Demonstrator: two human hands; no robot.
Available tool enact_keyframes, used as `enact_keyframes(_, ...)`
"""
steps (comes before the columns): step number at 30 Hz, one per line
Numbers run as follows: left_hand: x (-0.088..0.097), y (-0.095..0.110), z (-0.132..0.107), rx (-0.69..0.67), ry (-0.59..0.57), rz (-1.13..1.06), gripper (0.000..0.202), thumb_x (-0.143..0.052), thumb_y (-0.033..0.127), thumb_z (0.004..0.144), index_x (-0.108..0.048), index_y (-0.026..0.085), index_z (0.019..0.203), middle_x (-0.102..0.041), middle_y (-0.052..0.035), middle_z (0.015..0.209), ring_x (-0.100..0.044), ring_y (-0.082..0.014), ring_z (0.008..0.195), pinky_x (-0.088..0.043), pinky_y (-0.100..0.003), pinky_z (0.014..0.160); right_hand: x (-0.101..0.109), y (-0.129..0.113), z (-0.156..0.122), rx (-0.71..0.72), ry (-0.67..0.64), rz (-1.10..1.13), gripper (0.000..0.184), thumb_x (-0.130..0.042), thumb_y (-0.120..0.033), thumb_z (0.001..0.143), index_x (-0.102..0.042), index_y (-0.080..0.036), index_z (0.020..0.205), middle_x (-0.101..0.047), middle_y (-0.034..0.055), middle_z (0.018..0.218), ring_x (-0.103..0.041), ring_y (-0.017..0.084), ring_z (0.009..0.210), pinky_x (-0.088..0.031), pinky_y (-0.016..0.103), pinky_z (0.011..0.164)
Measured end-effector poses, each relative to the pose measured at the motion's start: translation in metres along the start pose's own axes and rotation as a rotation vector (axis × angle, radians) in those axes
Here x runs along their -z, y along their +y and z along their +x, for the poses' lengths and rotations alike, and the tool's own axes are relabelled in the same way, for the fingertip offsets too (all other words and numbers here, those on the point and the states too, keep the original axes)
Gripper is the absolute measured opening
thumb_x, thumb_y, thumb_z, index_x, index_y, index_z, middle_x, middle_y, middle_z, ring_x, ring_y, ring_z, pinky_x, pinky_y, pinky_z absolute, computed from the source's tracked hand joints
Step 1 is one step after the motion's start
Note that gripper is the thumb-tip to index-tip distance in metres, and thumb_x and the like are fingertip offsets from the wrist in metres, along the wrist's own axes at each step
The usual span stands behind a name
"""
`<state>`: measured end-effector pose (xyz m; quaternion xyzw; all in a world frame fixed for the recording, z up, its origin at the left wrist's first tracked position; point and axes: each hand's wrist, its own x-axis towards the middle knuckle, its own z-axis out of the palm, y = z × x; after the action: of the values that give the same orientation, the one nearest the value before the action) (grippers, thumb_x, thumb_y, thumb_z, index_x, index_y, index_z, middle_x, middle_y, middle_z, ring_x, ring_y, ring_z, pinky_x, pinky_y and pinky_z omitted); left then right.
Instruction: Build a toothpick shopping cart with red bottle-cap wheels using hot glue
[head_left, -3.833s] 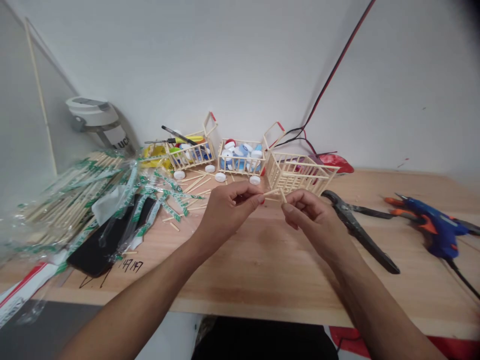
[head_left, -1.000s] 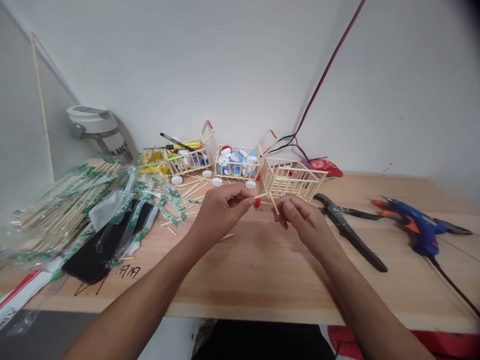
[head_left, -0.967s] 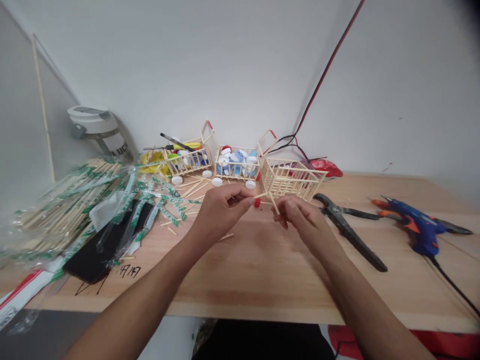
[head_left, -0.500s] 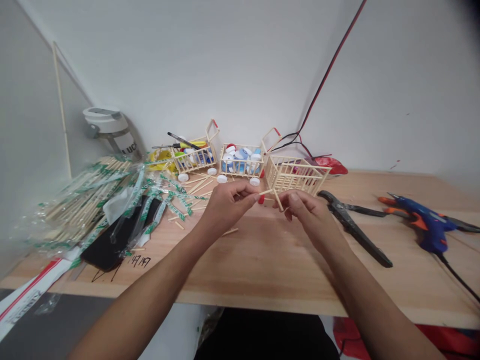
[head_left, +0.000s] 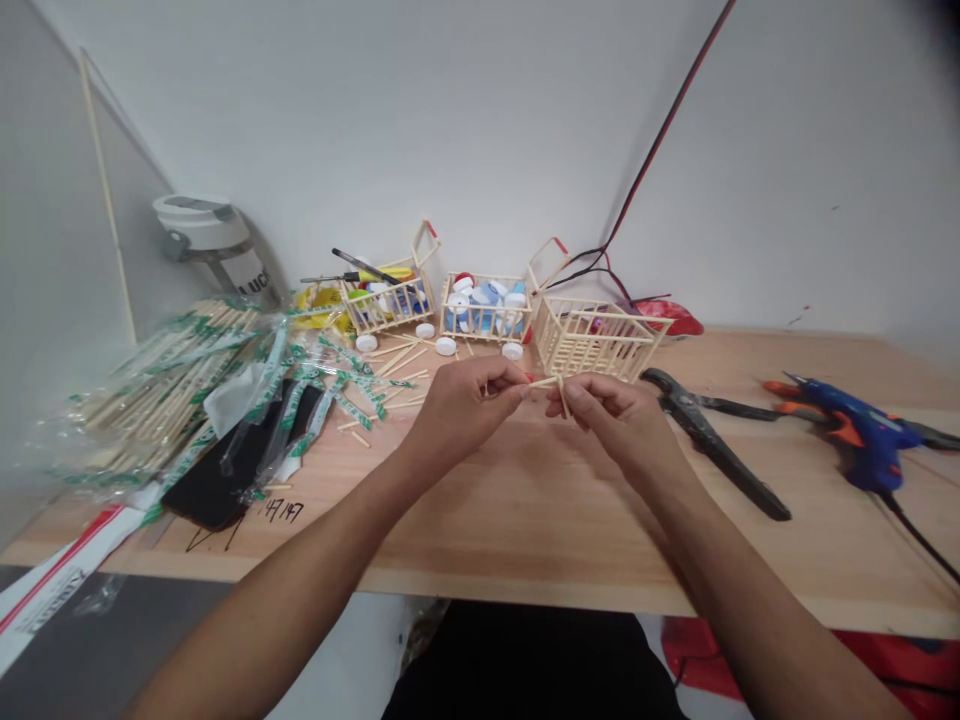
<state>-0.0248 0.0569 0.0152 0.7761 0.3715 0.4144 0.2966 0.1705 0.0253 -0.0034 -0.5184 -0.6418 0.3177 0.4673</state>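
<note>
Head camera gives me one view down onto a wooden workbench [head_left: 540, 500], and I read it from the middle outward. The left hand [head_left: 461, 410] and the right hand [head_left: 619, 420] are together, close above the bench. The left pinches one end of a level wooden stick [head_left: 544, 383] between thumb and fingertips. The right pinches an upright wooden stick [head_left: 563, 398], and the level stick's other end seems to meet it there, though the fingers partly hide the spot. I judge the hands are raised and braced toward each other to keep that joint steady and in sight, off the bench.

Just beyond the right hand stands a stick crib [head_left: 592, 340], empty of caps as far as I can see. Farther left, two more stick carts [head_left: 390, 312] [head_left: 486, 312] hold bottle caps [head_left: 480, 315], with loose white caps [head_left: 446, 346] scattered in front. To the right lie black-handled pliers [head_left: 712, 445] and a blue glue gun [head_left: 862, 440], placed within easy reach, I would say. On the left, a plastic-wrapped stick bundle [head_left: 165, 390] lies partly over a black phone [head_left: 217, 490], keeping spare sticks near the work. A bottle [head_left: 210, 240] stands behind them.
</note>
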Motion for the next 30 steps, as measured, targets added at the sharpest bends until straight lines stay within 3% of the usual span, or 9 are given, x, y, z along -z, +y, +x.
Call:
enact_keyframes(8,-0.002,-0.004,-0.001,-0.037,-0.022,0.006,0.015,-0.065,0.014,0.083,-0.077,0.019,0.09,-0.075,-0.001,0.082,-0.061,-0.0106,0.069,-0.045,-0.023,0.065,-0.001,0.001,0.0,0.014,-0.012,0.012,0.029,-0.058,-0.039,0.088,-0.063,-0.02,0.067,-0.059,-0.0009,0.06,-0.048,0.011,0.055,-0.037,0.026,0.054)
enact_keyframes(18,-0.002,-0.005,0.0,-0.065,-0.028,-0.018,0.014,-0.064,0.019,0.086,-0.078,0.021,0.089,-0.076,-0.0019,0.082,-0.062,-0.0108,0.068,-0.047,-0.023,0.066,-0.001,0.005,0.001,0.039,-0.025,-0.003,0.028,-0.058,-0.043,0.09,-0.062,-0.021,0.074,-0.06,-0.0003,0.064,-0.048,0.011,0.055,-0.038,0.026,0.054)
enact_keyframes(30,-0.005,-0.008,-0.001,-0.062,-0.023,-0.015,0.013,-0.064,0.018,0.086,-0.077,0.019,0.088,-0.074,-0.0016,0.08,-0.063,-0.0115,0.07,-0.045,-0.023,0.067,-0.001,0.008,0.001,0.088,-0.037,-0.058,0.023,-0.056,-0.036,0.091,-0.063,-0.021,0.076,-0.06,-0.0007,0.064,-0.05,0.012,0.055,-0.037,0.027,0.054)
